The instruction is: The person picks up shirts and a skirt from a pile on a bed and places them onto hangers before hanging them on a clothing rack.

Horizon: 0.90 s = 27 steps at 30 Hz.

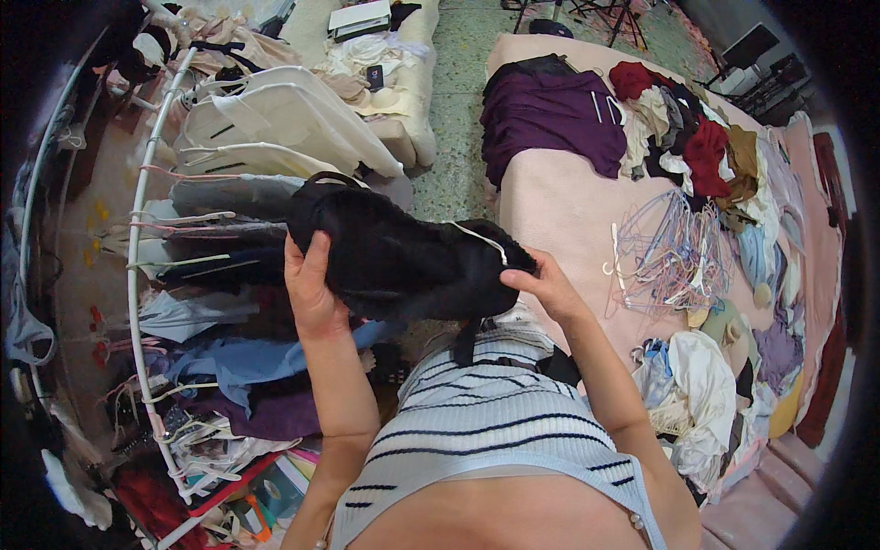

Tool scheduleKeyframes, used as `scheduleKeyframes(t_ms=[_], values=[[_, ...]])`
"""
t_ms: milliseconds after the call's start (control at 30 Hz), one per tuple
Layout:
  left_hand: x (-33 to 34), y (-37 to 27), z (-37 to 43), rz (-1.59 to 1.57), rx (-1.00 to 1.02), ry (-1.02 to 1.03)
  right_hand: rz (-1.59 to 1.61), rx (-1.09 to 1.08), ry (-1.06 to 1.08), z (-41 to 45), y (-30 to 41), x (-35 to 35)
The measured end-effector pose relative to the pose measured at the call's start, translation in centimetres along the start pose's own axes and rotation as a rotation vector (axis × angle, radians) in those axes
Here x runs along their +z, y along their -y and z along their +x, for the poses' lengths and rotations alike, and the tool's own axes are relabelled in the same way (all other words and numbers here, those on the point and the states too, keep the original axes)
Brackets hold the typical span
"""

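A black garment (412, 265) is stretched sideways between my two hands, in front of my striped top. My left hand (313, 282) grips its left end, thumb on top. The right end is pinched by my right hand (543, 282), near a thin white strip, possibly a hanger part or a cord, that lies along the cloth. A dark strap hangs below the garment. The fingers behind the cloth are hidden on both sides. Just left of my left hand, clothes hang on a white metal rack (139, 275).
A pink-covered bed (557, 199) at right bears a purple garment (543, 113), a tangle of wire hangers (677, 254) and heaped clothes (701, 392). Cream bedding (419, 89) with a white box (359, 19) lies beyond the rack. A speckled green floor (460, 103) runs between.
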<state>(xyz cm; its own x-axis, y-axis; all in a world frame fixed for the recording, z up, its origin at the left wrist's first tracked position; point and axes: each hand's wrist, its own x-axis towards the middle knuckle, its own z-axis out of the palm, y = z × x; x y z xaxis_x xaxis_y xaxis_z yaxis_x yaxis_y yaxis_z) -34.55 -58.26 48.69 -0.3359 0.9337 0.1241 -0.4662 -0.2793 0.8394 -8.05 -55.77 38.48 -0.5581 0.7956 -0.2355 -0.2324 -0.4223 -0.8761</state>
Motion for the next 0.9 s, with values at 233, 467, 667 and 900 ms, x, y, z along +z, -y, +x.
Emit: scheduleKeyframes(t_ms=[233, 467, 667, 900], values=[[-0.1, -0.9, 1.6, -0.039, 0.017, -0.026, -0.024, -0.089, -0.046, 0.2, 0.4, 0.2], [-1.0, -0.6, 3.0, 0.251, 0.002, -0.023, -0.021, -0.230, -0.217, 1.0, 2.1, 0.3], [-1.7, -0.7, 3.4, 0.434, 0.052, -0.092, -0.077, -0.279, -0.322, 1.4, 3.5, 0.5], [-1.7, -0.1, 3.3, 0.414, 0.005, -0.173, -0.218, -0.383, -0.272, 1.5, 4.0, -0.4]])
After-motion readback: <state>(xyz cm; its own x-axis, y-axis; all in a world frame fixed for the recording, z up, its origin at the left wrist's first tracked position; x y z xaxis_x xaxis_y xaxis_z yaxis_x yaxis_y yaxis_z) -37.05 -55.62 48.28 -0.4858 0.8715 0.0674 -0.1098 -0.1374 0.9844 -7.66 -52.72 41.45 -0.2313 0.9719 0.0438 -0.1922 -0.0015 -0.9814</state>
